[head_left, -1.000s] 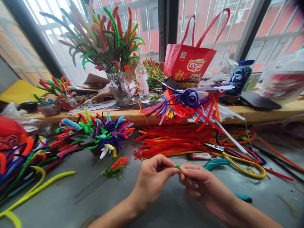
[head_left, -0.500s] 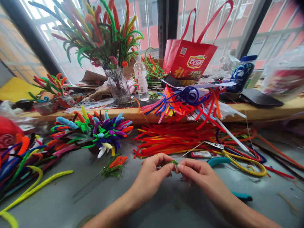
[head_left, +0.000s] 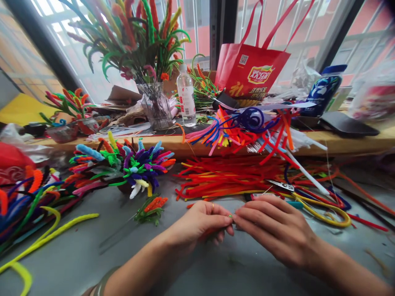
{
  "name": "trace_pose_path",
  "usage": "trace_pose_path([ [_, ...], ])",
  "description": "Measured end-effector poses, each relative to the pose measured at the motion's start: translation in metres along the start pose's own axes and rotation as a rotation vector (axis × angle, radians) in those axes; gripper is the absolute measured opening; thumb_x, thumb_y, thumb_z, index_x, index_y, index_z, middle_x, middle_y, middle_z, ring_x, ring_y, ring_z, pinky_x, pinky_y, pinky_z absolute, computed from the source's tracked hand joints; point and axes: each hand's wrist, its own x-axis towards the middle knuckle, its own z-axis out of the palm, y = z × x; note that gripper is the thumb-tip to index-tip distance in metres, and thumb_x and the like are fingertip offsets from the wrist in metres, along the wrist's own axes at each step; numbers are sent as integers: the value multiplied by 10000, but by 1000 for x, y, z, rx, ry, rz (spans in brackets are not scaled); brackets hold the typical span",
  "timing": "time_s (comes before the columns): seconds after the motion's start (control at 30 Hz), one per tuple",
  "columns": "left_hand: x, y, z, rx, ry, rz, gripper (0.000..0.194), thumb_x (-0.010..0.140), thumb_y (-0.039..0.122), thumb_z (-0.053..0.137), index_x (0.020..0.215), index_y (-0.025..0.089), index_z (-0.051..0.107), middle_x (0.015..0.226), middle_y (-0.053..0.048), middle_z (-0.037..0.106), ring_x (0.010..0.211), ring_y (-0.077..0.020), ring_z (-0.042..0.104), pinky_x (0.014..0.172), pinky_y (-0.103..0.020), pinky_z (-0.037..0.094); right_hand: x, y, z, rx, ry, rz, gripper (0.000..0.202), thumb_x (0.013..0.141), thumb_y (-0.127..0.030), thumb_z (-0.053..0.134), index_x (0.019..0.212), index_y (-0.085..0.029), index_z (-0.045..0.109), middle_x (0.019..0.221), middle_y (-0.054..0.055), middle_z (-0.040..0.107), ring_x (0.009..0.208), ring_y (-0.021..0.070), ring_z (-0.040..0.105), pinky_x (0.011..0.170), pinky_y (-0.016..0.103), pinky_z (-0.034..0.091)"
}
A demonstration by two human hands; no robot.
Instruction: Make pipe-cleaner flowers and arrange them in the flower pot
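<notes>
My left hand is closed in a pinch, with a tiny green pipe cleaner tip showing at its thumb and forefinger. Something orange-red shows under that palm, mostly covered. From the other side, my right hand meets the tip, fingers long and pressed together, back turned up. Its thumb and anything it pinches are hidden. Left of my hands lies a finished orange and green pipe cleaner sprig on a thin stem.
Scissors with yellow handles lie beyond my right hand. Red pipe cleaners are heaped ahead, a multicoloured bunch to their left. On the wooden ledge stand a glass vase, a water bottle and a red bag.
My right hand has turned over from a fingertip pinch to straighter fingers with its back up, now covering part of the teal-handled tool. The view has shifted slightly.
</notes>
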Motion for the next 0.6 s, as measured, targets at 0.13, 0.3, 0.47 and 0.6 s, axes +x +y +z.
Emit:
trace_pose_path([
  [0.13,-2,3,0,29,-13,-44,67,672,191,653,715,152,688,622,7,638,424,-42,467,437,-159,364,4,0,-2,-3,-24,-19,268,891,-85,398,970,-161,642,847,34,720,793,162,634,774,343,493],
  [0.3,-2,2,0,27,-26,-39,53,670,181,658,689,159,701,597,2,627,420,-42,468,430,-160,375,6,-1,-4,-7,-48,-45,279,888,-78,382,952,-142,645,844,51,719,772,176,639,769,353,507],
  [0.47,-2,1,-4,0,-78,-70,57,688,181,659,670,187,713,584,-1,630,409,-42,466,406,-150,377,7,3,-4,32,-62,-100,186,879,-174,500,987,-106,634,864,68,717,793,190,639,734,342,533],
  [0.6,-1,0,-4,-10,-81,-75,72,701,188,655,653,192,708,585,4,631,405,-37,457,406,-145,380,7,3,-5,28,-51,-92,259,903,-115,394,994,-108,637,870,64,721,777,188,640,712,334,532],
])
